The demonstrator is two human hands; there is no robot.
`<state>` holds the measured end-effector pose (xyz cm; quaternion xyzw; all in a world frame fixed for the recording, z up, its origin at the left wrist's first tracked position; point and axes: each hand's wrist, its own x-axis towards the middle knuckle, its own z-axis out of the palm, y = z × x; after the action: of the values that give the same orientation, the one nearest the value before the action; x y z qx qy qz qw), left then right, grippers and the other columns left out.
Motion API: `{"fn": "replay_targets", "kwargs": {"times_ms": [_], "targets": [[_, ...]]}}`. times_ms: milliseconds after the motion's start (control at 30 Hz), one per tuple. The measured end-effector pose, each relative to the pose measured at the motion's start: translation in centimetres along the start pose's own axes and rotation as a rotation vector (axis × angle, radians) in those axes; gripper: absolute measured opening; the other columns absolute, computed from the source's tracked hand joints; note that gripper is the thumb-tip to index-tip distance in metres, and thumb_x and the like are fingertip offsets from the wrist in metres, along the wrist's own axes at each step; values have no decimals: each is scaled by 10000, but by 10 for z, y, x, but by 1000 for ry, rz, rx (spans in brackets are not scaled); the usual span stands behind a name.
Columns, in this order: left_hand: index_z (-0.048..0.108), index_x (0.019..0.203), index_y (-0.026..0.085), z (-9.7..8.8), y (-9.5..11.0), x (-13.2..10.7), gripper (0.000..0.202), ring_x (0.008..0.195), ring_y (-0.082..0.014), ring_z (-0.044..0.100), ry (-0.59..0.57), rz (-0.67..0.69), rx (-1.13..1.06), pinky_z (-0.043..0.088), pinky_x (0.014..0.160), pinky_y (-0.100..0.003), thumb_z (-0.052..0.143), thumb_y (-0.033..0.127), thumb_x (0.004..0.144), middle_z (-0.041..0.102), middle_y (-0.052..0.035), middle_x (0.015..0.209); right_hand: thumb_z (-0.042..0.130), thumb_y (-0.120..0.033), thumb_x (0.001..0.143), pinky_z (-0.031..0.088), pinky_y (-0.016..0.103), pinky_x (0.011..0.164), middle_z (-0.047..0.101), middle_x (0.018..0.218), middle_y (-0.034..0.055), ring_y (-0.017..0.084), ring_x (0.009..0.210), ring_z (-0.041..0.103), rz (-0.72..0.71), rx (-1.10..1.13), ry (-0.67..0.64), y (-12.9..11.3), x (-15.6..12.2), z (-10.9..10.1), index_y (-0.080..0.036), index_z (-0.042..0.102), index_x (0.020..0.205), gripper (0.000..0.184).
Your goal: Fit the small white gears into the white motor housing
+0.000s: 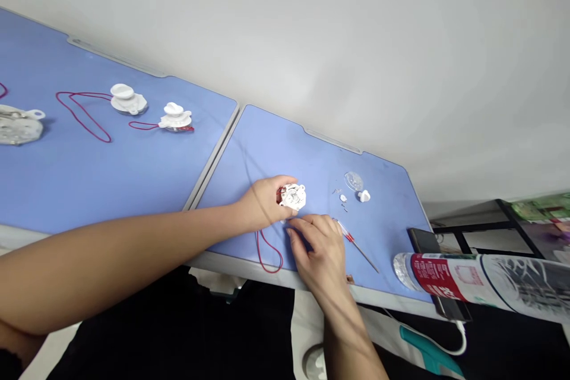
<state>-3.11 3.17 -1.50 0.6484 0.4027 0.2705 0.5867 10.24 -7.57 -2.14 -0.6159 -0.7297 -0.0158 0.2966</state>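
On the blue table (385,231), my left hand (262,203) clamps a white plastic housing (293,197) in its grip. My right hand (318,255) curls just below the housing, fingers together; I cannot tell if it holds anything. Right of the housing lie a clear disc (353,181), a white knob (364,196), tiny metal pieces (344,208) and a red-handled screwdriver (350,238). A firm, level hold keeps small parts safe.

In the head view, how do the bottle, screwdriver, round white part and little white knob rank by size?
Largest first: the plastic bottle, though nearest the camera; the red-handled screwdriver; the round white part; the white knob.
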Motion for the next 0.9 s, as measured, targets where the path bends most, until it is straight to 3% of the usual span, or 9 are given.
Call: {"fn": "replay_targets", "kwargs": {"times_ms": [567, 900], "targets": [[572, 1280, 159, -1, 0, -1, 631, 1051, -225, 687, 4, 42, 94, 543, 931, -320, 692, 116, 662, 706, -81, 1189, 568, -156, 880, 380, 358, 705, 676, 845, 42, 197, 765, 550, -32, -28, 9, -3, 5, 13, -215, 690, 870, 136], [574, 1277, 121, -1, 4, -1, 620, 1017, -241, 696, -3, 39, 110, 551, 920, -351, 684, 91, 667, 705, -110, 1177, 587, -135, 842, 388, 353, 729, 673, 829, 29, 198, 777, 565, 50, 41, -10, -5, 4, 10, -205, 617, 811, 83]]}}
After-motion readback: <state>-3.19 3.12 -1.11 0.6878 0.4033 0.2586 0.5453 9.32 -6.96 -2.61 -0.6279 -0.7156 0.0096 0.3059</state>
